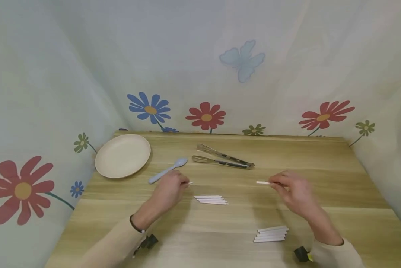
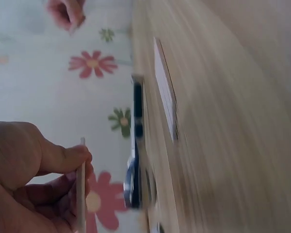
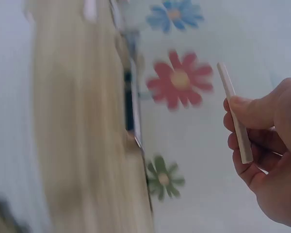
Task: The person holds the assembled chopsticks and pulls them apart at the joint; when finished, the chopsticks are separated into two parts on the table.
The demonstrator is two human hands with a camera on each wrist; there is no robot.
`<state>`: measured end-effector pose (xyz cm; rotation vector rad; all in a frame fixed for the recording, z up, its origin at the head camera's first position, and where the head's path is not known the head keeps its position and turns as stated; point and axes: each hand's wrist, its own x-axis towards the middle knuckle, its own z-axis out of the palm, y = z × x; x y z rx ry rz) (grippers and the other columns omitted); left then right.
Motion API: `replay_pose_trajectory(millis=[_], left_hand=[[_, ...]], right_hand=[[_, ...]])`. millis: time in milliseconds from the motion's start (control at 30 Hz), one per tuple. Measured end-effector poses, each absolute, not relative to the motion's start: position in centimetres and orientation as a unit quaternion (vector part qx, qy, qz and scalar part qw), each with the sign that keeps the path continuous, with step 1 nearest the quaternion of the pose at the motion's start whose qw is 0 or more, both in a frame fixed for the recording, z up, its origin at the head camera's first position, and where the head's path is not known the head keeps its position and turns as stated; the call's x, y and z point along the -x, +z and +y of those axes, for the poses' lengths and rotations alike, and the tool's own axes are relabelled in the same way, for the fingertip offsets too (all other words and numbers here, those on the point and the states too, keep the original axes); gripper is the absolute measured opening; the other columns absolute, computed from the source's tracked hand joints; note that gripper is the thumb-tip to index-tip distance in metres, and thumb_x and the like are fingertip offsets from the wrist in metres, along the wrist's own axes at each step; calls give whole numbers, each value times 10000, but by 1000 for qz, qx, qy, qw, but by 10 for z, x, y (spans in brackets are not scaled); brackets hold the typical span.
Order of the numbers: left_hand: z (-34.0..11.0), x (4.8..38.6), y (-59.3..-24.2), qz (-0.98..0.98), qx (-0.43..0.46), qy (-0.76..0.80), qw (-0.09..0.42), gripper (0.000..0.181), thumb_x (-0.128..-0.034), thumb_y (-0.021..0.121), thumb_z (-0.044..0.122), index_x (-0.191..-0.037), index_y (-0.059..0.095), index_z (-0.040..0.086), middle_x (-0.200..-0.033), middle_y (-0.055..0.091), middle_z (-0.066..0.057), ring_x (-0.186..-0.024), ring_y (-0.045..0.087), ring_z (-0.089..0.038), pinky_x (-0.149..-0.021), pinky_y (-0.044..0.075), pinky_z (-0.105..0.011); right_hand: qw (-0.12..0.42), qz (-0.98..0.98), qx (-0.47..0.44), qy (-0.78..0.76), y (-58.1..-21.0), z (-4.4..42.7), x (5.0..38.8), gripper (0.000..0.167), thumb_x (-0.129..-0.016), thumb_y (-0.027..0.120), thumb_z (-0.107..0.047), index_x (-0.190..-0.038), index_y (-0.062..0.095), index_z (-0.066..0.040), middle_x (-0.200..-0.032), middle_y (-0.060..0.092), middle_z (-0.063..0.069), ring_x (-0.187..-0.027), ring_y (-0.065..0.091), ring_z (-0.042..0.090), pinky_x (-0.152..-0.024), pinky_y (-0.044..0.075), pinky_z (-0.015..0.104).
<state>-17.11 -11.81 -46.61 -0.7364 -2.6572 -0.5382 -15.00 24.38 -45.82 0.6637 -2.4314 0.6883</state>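
My left hand (image 1: 170,190) pinches a thin white stick (image 2: 81,194) between thumb and fingers, held above the table; only its tip shows in the head view. Over on the right, my right hand (image 1: 294,191) pinches a similar white stick (image 3: 236,116), which points leftward in the head view. Several white sticks (image 1: 211,200) lie side by side on the table, between the hands and nearer the left one. Below the right hand, closer to me, is a second group of white sticks (image 1: 271,234), also laid side by side.
Tongs (image 1: 235,163) with dark handles lie spread at the back middle of the wooden table (image 1: 321,160). A light blue spoon (image 1: 163,174) lies just beyond the left hand. At the back left sits a cream plate (image 1: 123,156). A flowered curtain (image 1: 187,56) surrounds the table's back and sides.
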Motion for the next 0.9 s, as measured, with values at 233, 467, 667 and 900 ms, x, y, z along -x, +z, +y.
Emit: replay_pose_trajectory(millis=[233,467,667,900], left_hand=[[-95,171,-470,-915,310,-214,149,51,-782,768,76,-827,780,98,-745,689,-5,-709,623,-157,-654,521,-317],[-87,174,-473,-921,300,-198,154,53,-780,750,84,-817,776,110,-739,678,0,-703,612,-155,-644,514,-316],[-83,176,-475,-921,302,-198,146,66,-777,732,70,-820,770,103,-742,676,-1,-702,605,-156,-637,507,-318],[-80,176,-478,-925,297,-192,143,93,-774,714,70,-835,772,107,-745,672,-2,-699,597,-150,-622,495,-301]], right_hand=[[240,-892,-290,249,-462,230,144,183,-718,825,-63,-844,761,-178,-819,703,-95,-788,578,75,-623,487,244],[238,-897,-286,238,-464,234,139,198,-688,833,-56,-830,757,-170,-814,711,-84,-761,588,72,-590,476,232],[220,-903,-282,240,-466,238,137,174,-714,826,-80,-833,756,-187,-819,707,-100,-771,580,52,-588,482,232],[221,-901,-290,235,-468,239,134,168,-711,826,-88,-825,753,-188,-837,702,-92,-785,601,71,-623,517,267]])
